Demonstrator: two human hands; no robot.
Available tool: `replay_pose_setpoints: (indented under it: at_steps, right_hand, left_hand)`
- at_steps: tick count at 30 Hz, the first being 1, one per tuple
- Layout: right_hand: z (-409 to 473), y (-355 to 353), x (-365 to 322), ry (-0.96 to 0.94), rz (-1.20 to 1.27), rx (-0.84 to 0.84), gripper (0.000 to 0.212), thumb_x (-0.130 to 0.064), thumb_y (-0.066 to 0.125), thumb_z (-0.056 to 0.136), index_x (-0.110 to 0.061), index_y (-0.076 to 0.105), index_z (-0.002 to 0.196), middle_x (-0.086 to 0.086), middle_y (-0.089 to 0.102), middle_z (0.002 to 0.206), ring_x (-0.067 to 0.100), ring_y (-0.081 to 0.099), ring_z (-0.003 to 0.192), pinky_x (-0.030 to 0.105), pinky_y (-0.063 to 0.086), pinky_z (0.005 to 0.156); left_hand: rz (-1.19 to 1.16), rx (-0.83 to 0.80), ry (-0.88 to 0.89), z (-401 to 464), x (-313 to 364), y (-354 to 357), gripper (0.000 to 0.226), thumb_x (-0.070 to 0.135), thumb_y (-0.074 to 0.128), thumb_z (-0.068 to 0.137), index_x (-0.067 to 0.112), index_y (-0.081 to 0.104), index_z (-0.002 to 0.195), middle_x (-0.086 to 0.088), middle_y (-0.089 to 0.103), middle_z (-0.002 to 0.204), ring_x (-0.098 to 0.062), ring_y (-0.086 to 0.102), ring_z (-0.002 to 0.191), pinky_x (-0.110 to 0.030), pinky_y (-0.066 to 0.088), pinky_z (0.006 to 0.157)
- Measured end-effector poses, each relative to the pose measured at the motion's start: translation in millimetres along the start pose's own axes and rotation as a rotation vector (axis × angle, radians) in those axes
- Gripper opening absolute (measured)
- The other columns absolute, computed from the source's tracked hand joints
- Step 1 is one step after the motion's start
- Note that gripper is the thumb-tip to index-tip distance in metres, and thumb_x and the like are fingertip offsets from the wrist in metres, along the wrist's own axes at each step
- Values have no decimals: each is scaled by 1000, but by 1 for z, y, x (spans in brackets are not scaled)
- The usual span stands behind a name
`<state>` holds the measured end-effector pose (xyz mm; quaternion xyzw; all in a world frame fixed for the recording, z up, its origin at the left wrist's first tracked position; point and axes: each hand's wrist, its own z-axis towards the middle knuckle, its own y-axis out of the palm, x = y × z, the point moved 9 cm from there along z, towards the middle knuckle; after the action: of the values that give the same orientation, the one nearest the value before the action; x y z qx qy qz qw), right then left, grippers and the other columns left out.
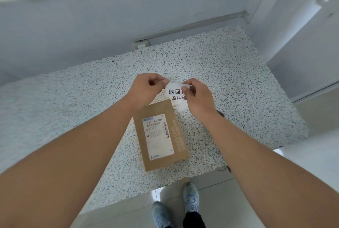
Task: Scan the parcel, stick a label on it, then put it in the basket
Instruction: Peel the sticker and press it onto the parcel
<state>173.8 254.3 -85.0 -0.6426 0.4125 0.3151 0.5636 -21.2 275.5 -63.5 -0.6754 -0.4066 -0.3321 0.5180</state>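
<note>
The labelling step is in hand: both the left hand [146, 88] and right hand [197, 97] pinch a white printed paper label [175, 93] in closed fingers, just beyond the flat brown cardboard parcel [160, 136] lying on the speckled stone bench [229, 73]; next, it likely needs peeling and pressing onto the parcel; no basket is in view.

Speckled white-and-black stone countertop [220, 66] set against pale grey walls [73, 17], with a metal rail [192, 24] along its far edge (mounting unclear); glossy light floor tiles [220, 200] below.
</note>
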Motion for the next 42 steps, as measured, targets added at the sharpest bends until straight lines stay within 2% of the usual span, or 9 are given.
replay_pose_setpoints:
  at_steps: [2,6,12,15,18,25,31,34,42]
  right_hand:
    - [-10,-1,-13,-3,3,-22,9,-19,59,106,-19,68,106,-5,70,85,5,62,71,9,41,48]
    - [-29,-6,-37,-7,34,-25,8,-22,60,105,-22,68,103,-6,72,87,9,67,75,14,45,52]
    - [-56,-17,-71,-22,114,13,4,-28,65,102,-27,67,98,-6,74,83,11,72,75,37,62,69]
    - [-67,-21,-86,-32,170,26,8,-28,66,102,-29,66,95,-3,76,85,14,74,77,42,65,75]
    - [-78,-25,-102,-53,189,34,9,-28,66,103,-30,65,94,-2,75,85,15,74,78,40,66,74]
    - [-99,-31,-132,-91,244,42,8,-28,65,104,-22,67,98,0,75,86,11,70,73,30,62,71]
    - [-110,-35,-147,-122,259,38,8,-25,65,104,-23,67,97,4,75,87,14,68,74,41,63,75]
    - [-113,-37,-152,-135,257,33,10,-25,66,103,-27,65,94,2,75,85,13,68,72,43,63,75]
    - [-117,-49,-154,-136,238,51,6,-24,66,103,-23,67,97,0,75,84,12,68,72,43,64,75]
  left_hand:
    - [-57,10,-21,-13,5,-9,9,20,73,93,13,79,94,-11,76,81,-12,66,68,-31,60,75]
    - [-104,-17,-78,-40,13,-24,10,13,70,95,7,77,93,-10,77,81,-15,70,71,-30,62,76]
    - [-207,-120,-124,-81,29,-38,13,8,63,99,1,72,99,-13,76,87,-19,72,79,-28,61,77]
    - [-287,-155,-130,-98,39,-45,12,2,61,99,1,73,99,-11,77,86,-20,73,81,-31,62,81]
    - [-368,-162,-115,-113,51,-55,13,-2,60,97,-2,72,101,-15,77,89,-22,74,82,-32,62,83]
    - [-387,-147,-83,-138,70,-75,18,0,65,95,-8,70,110,-23,76,97,-27,74,86,-35,62,85]
    - [-386,-129,-64,-150,80,-86,14,0,66,95,-7,71,105,-20,77,94,-27,74,86,-36,62,85]
    - [-390,-121,-46,-154,85,-88,14,-1,64,95,-8,70,106,-21,76,93,-26,73,84,-35,62,85]
    - [-424,-116,-44,-162,93,-86,15,0,66,94,-10,71,105,-22,76,94,-27,73,84,-36,62,85]
